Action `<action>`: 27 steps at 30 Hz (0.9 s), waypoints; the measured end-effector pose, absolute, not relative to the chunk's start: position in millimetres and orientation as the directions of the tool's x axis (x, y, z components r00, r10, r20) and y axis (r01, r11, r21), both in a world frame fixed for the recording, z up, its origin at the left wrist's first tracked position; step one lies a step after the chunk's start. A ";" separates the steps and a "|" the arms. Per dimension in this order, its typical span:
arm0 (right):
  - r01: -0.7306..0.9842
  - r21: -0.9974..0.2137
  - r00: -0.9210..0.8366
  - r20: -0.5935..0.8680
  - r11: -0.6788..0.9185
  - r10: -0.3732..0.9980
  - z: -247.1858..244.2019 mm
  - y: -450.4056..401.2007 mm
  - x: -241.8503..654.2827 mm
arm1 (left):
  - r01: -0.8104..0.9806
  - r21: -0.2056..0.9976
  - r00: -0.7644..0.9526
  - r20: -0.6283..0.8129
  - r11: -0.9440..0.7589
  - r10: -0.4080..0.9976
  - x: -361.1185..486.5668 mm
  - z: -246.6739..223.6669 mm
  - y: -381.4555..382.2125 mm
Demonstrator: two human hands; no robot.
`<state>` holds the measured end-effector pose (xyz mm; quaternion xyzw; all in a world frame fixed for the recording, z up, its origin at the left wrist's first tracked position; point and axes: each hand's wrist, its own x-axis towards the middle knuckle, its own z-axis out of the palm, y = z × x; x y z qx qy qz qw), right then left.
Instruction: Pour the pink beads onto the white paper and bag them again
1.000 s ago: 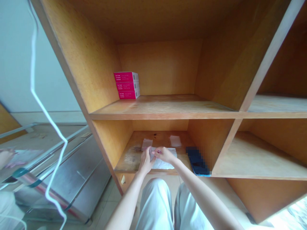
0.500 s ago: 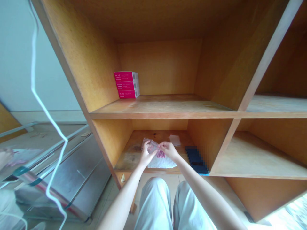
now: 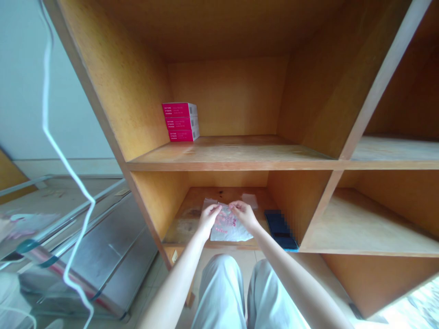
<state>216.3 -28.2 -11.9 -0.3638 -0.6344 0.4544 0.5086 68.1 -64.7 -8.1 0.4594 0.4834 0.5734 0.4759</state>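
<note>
Between both hands hangs a small clear plastic bag (image 3: pixel 222 215), pinched along its upper edge. My left hand (image 3: pixel 208 219) has thumb and fingers closed on the left corner. My right hand (image 3: pixel 243 213) grips the other corner the same way. Below and behind the film lies a white sheet (image 3: pixel 236 235) on the lower shelf. Small pink beads (image 3: pixel 234 222) show through the bag; which are inside it and which lie on the sheet I cannot tell. Another clear bag (image 3: pixel 208 202) lies just beyond my left hand.
A pale packet (image 3: pixel 249 200) lies behind my right hand. To the right rests a dark flat object (image 3: pixel 279 228), partly pixelated. Three stacked pink boxes (image 3: pixel 180 122) stand on the upper shelf (image 3: pixel 236 153). A white cable (image 3: pixel 65 155) hangs at left, before a metal cart (image 3: pixel 113 246).
The plastic bag, bunched up between my fingers before, now hangs spread out over the white sheet. My left hand has turned, its fingers now pinching the bag's edge. The bead heap is now seen through film.
</note>
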 end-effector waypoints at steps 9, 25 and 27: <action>-0.155 -0.977 -0.190 0.177 0.148 0.966 -14.8 -39.7 213.1 | -0.117 0.989 -0.201 0.065 -0.090 0.977 76.8 -12.7 -63.6; -0.131 -0.977 -0.192 0.190 0.167 0.963 -18.3 -38.4 223.3 | -0.201 0.980 -0.046 -0.001 -0.008 0.999 78.8 -11.2 -67.6; -0.132 -0.978 -0.208 0.185 0.159 0.960 -18.0 -38.8 222.9 | -0.152 0.988 0.034 0.001 0.004 0.999 77.1 -8.2 -67.5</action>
